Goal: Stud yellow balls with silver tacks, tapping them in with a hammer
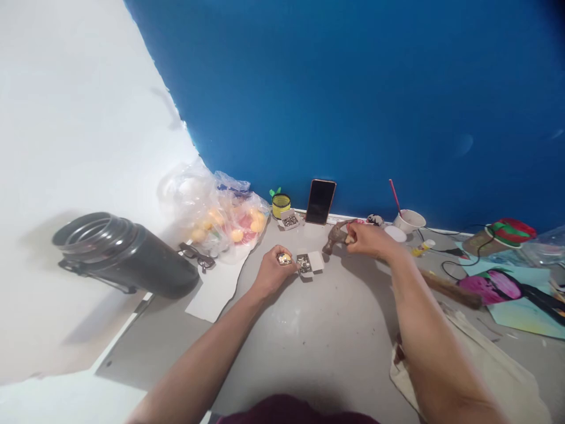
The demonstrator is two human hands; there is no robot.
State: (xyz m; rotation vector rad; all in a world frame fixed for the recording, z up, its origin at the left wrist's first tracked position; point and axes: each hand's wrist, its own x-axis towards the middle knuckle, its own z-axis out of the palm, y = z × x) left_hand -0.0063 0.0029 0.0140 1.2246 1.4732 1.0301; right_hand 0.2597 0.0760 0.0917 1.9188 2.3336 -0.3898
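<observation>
My left hand [274,271] is closed around something small and shiny, silver with a pale yellow patch; its exact kind is too small to make out. Just right of the fingertips, an open small white box [314,262] holds many shiny metal pieces [304,264]. My right hand [368,240] grips a claw hammer [336,237] close to its head, above the table. The wooden handle runs back beneath my right forearm and shows again on the other side. A second open box [290,221] of metal pieces sits farther back.
A phone [321,202] leans against the blue wall. At left are a dark flask [132,256], eyeglasses [197,257] and a plastic bag [229,221] of yellow and red things. On the right are a white cup [409,222], a painted sheet [525,306] and a cloth [477,353].
</observation>
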